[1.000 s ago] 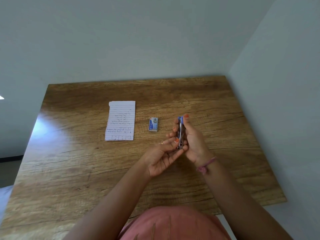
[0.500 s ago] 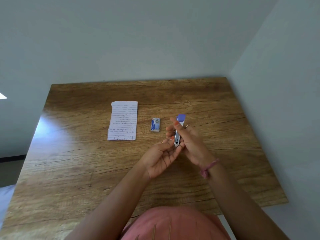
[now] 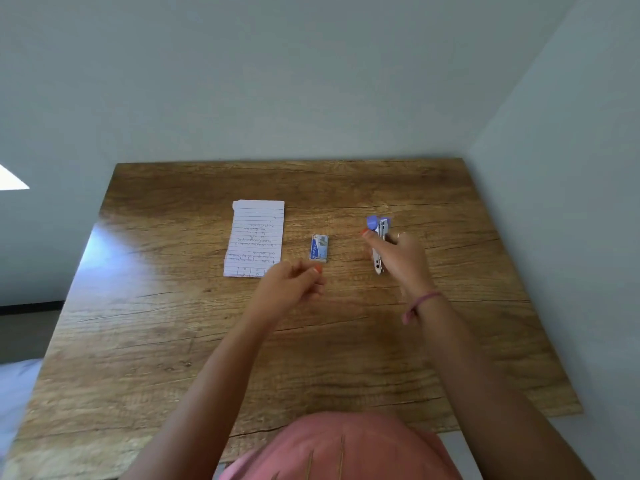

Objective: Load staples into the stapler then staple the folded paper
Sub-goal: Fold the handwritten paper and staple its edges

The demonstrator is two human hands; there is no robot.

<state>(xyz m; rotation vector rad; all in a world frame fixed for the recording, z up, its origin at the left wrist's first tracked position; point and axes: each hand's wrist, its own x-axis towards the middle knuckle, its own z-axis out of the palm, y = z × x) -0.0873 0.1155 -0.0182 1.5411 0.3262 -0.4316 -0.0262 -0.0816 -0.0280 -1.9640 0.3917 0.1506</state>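
My right hand (image 3: 401, 258) grips a small blue and silver stapler (image 3: 378, 237) above the right part of the wooden table (image 3: 346, 341); its top looks swung open. A small blue staple box (image 3: 319, 248) lies on the table at the centre. My left hand (image 3: 294, 282) hovers just below and left of that box, fingers loosely curled, holding nothing that I can see. The folded lined paper (image 3: 255, 237) with handwriting lies flat to the left of the box.
Grey walls close off the table at the back and along the right side. A pink bracelet (image 3: 420, 303) circles my right wrist. My pink garment (image 3: 346, 448) shows at the near edge.
My hands have separated. The left hand let go of the stapler and moved left toward the staple box; the right hand carried the stapler to the right and farther away.
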